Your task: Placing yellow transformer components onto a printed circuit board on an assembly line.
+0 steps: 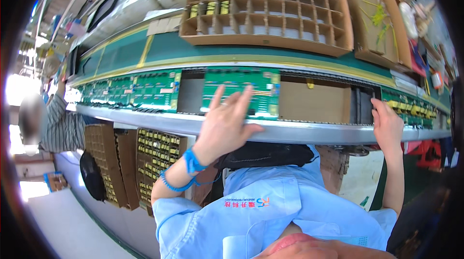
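Observation:
My left hand [227, 126], with a blue coiled strap [194, 161] at its wrist, lies over a green circuit board [266, 85] on the conveyor track. Its fingers are spread, with the fingertips on or just above the board's face. Over by the right end of the track, my right hand [388, 126] has its fingers partly stretched and apart. It is beside the near left corner of another green board [411, 109], which carries a row of yellow components. Whether it touches that board I cannot tell.
More green boards [140, 89] line the track to the left. Beyond the track stand a divided cardboard box [266, 40] holding a few yellow parts and a carton [382, 56] with yellow-green pieces. A metal rail [299, 133] runs along the near side. Another person [65, 123] is at far left.

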The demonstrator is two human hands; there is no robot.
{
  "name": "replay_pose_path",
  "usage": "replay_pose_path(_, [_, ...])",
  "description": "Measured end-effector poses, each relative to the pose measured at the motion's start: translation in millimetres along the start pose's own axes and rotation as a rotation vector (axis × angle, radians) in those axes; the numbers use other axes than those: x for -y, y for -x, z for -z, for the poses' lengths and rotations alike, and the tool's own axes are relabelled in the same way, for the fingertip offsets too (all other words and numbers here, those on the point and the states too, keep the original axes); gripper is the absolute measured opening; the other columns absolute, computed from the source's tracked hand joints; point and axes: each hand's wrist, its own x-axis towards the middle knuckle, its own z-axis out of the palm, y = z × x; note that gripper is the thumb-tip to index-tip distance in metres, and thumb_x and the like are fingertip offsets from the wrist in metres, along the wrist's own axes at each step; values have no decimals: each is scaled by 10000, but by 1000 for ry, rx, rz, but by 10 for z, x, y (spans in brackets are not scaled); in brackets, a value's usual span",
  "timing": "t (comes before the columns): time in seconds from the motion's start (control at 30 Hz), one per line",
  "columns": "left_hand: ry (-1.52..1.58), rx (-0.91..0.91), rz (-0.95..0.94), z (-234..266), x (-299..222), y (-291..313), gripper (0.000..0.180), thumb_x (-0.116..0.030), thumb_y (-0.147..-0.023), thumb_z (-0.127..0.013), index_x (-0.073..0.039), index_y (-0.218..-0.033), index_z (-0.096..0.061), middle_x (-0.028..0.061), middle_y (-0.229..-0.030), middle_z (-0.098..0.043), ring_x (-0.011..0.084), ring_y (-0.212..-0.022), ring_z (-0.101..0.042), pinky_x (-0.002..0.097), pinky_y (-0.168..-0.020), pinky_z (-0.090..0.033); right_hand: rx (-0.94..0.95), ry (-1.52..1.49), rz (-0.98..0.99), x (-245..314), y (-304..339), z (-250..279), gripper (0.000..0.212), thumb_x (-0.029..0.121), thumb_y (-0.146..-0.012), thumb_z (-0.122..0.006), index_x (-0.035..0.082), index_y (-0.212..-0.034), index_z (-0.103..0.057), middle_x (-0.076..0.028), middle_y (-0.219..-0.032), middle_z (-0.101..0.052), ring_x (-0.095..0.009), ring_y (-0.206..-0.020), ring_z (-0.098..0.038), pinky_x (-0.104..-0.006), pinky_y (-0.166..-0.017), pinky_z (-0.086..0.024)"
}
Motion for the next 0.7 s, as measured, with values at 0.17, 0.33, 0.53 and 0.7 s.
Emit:
replay_pose_path(0.17, [-53,-40,-98,-193,-145,-148,786,-450,-805,-716,57,-1354,-474,183,-885,-653,325,-956,-643,519,-1136,-306,-298,-289,365,892,-1300,-67,163,131,-857,-680,92,-1015,-667,-48,-990,-652,-266,-885,-660,-352,-712,-535])
replay_pose_path(0.33, [-171,-226,-127,185,271,-652,129,-110,-793,-696,-96,-907,-637,84,-828,-604,268,-879,-625,514,-1082,-377,-296,-539,433,1619,-2685,-432,153,247,-881,-655,118,-963,-667,-1,-1094,-627,-233,-990,-639,-345,-806,-516])
replay_pose_path(0.53, [-381,-574,116,543,1428,-1338,76,-131,-818,-695,-98,-885,-705,97,-899,-608,317,-925,-583,431,-926,-434,-278,-479,326,2375,-3300,-781,186,283,-828,-707,105,-870,-674,-36,-1046,-624,-248,-1033,-603,-399,-811,-518])
replay_pose_path(0.7, [-369,-414,181,483,1707,-1639,168,-280,-784,-755,-122,-835,-727,100,-971,-609,302,-993,-584,480,-1006,-396,-426,-574,402,2402,-3299,-909,144,145,-799,-716,56,-820,-606,-65,-976,-614,-285,-969,-580,-399,-829,-497])
